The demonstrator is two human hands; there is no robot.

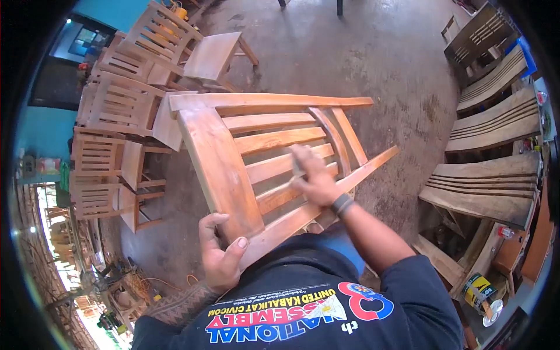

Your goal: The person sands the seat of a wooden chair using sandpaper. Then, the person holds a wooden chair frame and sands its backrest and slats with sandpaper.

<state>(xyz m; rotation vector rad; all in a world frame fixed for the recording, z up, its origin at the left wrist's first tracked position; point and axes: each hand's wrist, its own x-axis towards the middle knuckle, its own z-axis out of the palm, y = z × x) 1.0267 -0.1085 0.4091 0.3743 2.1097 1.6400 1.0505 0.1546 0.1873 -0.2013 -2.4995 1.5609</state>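
Observation:
A slatted wooden chair back [219, 154] with a wide top rail, several thin slats and long side posts lies tilted across my lap. My left hand [221, 254] grips its near left corner, thumb and fingers on either side of the wood. Over the slats, my right hand [319, 179], slightly blurred, is closed with the fingers bent against a slat. Something small and pale seems to sit under those fingers, but its kind is hidden. A dark band circles my right wrist.
Several unpainted wooden chairs [114, 105] crowd the left side, one with its seat [213, 55] jutting behind the chair back. Slatted curved benches [484, 186] line the right wall. A yellow-and-black can [478, 290] stands at lower right. An orange cord [160, 284] lies on the concrete floor [402, 76].

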